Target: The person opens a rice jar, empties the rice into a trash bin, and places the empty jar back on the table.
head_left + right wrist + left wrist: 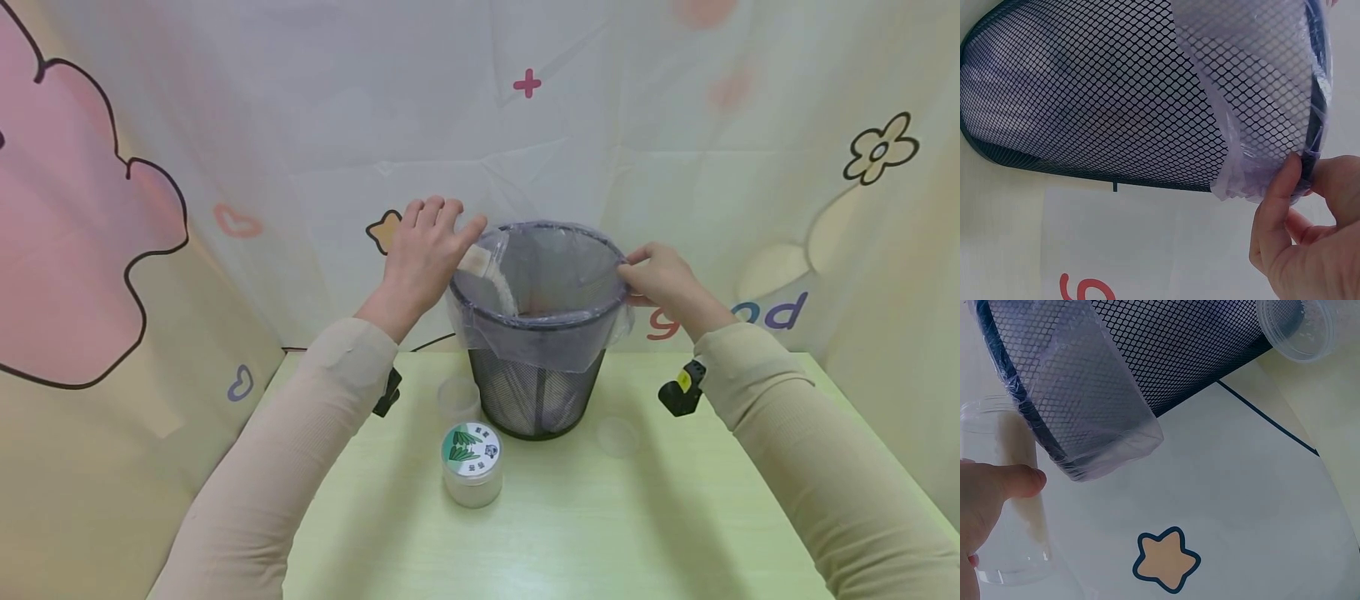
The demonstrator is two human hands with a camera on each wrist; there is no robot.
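My left hand (427, 254) grips a clear plastic jar (1022, 553), tipped over the left side of a black mesh wastebasket (506, 387). White grainy stuff (504, 293) runs from the jar's mouth into the basket. A thin, see-through purplish bag (558, 354) lines the basket and folds down over its rim. On the opposite side, my right hand (663, 275) pinches the rim and bag between thumb and fingers; the right wrist view shows the fingers on the outside of the bag. The basket stands upright.
A lidded jar (472, 487) with a green and white label stands in front of the basket. Behind it is an open clear container (458, 398), near the basket's left side. A round clear lid (618, 437) lies to the right. A printed curtain (555, 175) hangs close behind.
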